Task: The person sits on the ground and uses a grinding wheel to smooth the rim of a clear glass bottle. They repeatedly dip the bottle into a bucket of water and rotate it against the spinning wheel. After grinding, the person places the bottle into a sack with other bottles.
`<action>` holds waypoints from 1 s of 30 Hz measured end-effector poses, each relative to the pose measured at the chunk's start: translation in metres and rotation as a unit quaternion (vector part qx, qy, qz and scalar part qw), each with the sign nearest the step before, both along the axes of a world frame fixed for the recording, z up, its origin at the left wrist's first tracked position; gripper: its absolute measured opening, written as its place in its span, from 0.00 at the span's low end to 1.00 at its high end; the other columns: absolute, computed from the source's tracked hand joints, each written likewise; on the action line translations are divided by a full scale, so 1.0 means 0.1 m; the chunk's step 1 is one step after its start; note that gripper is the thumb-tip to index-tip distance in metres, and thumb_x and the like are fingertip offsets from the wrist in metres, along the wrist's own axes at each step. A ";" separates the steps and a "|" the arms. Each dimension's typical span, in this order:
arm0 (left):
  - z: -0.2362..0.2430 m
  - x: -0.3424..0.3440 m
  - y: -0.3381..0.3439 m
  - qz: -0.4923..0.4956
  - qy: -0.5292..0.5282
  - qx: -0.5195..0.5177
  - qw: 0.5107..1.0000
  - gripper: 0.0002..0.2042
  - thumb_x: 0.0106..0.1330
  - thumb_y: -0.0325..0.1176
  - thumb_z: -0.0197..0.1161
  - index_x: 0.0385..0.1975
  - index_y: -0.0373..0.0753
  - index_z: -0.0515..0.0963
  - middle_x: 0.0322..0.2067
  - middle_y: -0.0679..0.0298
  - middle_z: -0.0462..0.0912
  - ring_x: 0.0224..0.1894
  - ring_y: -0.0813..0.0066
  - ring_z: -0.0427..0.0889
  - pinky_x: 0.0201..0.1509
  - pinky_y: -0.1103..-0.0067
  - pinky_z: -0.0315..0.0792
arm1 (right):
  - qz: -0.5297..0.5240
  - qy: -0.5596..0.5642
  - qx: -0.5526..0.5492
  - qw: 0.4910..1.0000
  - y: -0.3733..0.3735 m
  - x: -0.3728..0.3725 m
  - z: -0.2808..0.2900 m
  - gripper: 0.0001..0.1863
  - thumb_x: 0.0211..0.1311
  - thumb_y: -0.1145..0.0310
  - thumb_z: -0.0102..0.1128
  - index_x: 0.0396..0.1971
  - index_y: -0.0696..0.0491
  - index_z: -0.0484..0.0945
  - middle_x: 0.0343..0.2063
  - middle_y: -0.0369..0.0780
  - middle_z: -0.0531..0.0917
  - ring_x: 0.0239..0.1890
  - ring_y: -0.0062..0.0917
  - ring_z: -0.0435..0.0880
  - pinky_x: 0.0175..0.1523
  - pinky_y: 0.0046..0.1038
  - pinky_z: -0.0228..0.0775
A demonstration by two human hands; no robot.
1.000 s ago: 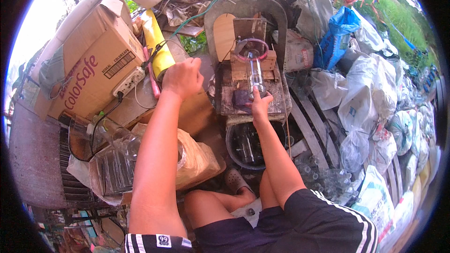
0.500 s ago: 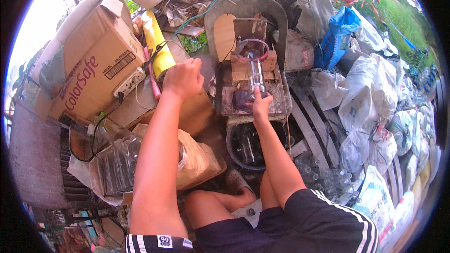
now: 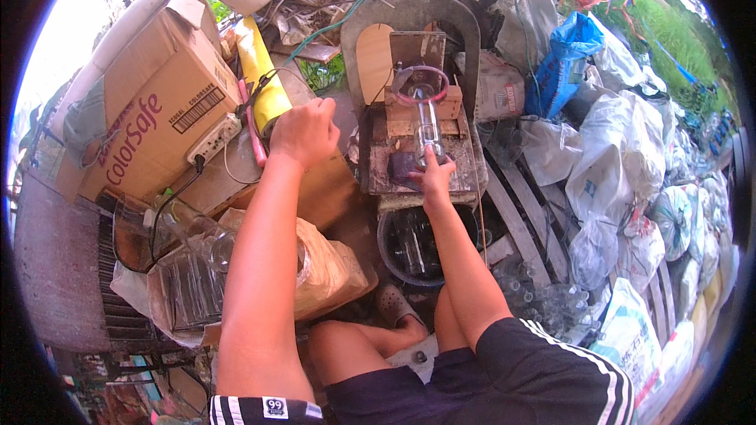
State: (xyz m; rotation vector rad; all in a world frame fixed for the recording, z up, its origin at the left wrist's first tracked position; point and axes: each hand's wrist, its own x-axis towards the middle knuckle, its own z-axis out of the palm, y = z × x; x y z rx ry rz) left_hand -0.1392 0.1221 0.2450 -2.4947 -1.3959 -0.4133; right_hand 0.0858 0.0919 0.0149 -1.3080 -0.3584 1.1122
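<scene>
My right hand grips a clear glass bottle near one end. The bottle's other end points away from me, at a reddish ring on a wooden block rig. That rig stands on the seat of a dark plastic chair. A small dark block lies beside my right fingers. My left hand is closed next to a yellow cylinder; whatever is inside its fingers is hidden.
At left are a large cardboard box, a power strip with cables, and a paper-lined box of clear bottles. A dark tub with bottles stands below the chair seat. White sacks and loose bottles fill the right side.
</scene>
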 end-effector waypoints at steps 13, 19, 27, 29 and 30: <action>0.00 0.01 0.01 -0.002 0.004 0.004 1.000 0.06 0.62 0.33 0.62 0.34 0.38 0.75 0.34 0.51 0.86 0.36 0.46 0.88 0.40 0.57 0.83 | -0.014 -0.069 0.006 0.997 -0.05 0.03 0.07 0.45 0.70 0.40 0.65 0.68 0.54 0.52 0.49 0.49 0.79 0.42 0.30 0.85 0.34 0.30 0.79; -0.04 -0.01 0.01 -0.008 -0.016 0.005 1.000 0.06 0.62 0.31 0.62 0.33 0.38 0.74 0.32 0.50 0.84 0.36 0.44 0.86 0.40 0.55 0.81 | 0.064 0.285 0.039 0.956 -0.12 0.19 0.11 0.42 0.70 0.35 0.62 0.67 0.49 0.58 0.45 0.46 0.79 0.37 0.33 0.83 0.42 0.37 0.77; 0.00 0.02 -0.01 -0.004 -0.021 0.004 1.000 0.05 0.62 0.30 0.62 0.32 0.37 0.74 0.32 0.50 0.84 0.36 0.43 0.86 0.40 0.54 0.80 | 0.031 0.006 -0.046 0.998 -0.04 0.06 0.09 0.45 0.70 0.38 0.63 0.70 0.51 0.51 0.48 0.49 0.80 0.41 0.32 0.85 0.37 0.36 0.76; 0.01 0.02 -0.02 -0.004 -0.022 0.002 1.000 0.05 0.62 0.30 0.62 0.32 0.37 0.74 0.32 0.50 0.84 0.36 0.43 0.86 0.40 0.54 0.80 | -0.017 -0.033 -0.001 0.999 -0.01 -0.02 0.05 0.46 0.70 0.38 0.63 0.70 0.50 0.49 0.46 0.48 0.81 0.39 0.33 0.86 0.35 0.35 0.77; 0.00 0.02 -0.02 -0.005 -0.021 0.002 1.000 0.05 0.62 0.30 0.62 0.32 0.37 0.74 0.32 0.50 0.84 0.36 0.44 0.86 0.40 0.54 0.80 | -0.007 -0.008 -0.007 1.000 -0.01 -0.01 0.03 0.45 0.70 0.37 0.63 0.70 0.50 0.50 0.46 0.47 0.81 0.38 0.32 0.85 0.36 0.35 0.78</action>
